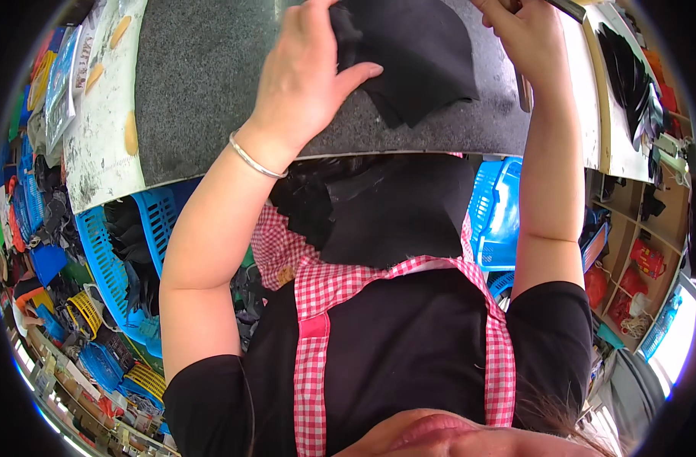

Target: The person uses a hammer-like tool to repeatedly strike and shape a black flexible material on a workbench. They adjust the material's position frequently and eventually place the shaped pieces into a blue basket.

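On grey worktop [211, 76]: left hand [306, 80] pressing black fabric piece [416, 53] flat, grip clamped on its edge; right hand [527, 38] clenching a tool [525, 93]. Cutting barely starting.

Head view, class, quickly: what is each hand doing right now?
Left hand: closed on the black fabric piece, pinning it to the grey mat.
Right hand: closed on a metal tool.

Blue plastic baskets [127, 251] beside the grey work table [203, 84], red-checked apron [317, 305] below.
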A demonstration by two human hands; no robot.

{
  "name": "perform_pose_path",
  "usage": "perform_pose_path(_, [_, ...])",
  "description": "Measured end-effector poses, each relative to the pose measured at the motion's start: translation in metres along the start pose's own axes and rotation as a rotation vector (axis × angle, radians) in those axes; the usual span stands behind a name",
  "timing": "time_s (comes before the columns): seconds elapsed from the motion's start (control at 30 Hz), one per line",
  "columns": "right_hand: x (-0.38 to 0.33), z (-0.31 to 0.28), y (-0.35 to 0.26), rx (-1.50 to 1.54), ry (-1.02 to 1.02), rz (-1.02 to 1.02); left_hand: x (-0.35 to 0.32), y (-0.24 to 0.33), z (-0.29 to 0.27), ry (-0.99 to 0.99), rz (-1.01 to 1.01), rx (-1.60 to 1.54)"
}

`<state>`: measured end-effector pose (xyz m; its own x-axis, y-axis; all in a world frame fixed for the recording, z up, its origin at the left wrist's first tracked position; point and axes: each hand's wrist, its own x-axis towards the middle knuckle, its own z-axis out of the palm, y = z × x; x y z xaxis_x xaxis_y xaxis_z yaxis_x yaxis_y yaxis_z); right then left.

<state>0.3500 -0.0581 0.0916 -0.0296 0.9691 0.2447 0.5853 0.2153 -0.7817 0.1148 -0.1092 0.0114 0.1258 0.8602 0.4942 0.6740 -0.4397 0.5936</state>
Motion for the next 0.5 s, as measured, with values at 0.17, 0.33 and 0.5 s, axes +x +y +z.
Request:
perform_pose_path(0.17, [-0.008,-0.009,-0.012,0.1,-0.063,0.031,0.06,-0.034,-0.033,-0.046,0.162,0.214])
perform_pose_path(0.33, [-0.031,-0.02,0.004,-0.099,-0.063,-0.009,0.047,-0.016,-0.055,0.032,0.297,0.176])
perform_pose_path(0.5, [-0.102,-0.064,0.05,-0.234,-0.047,0.201,-0.06,0.033,-0.07,-0.65,0.029,-0.33])
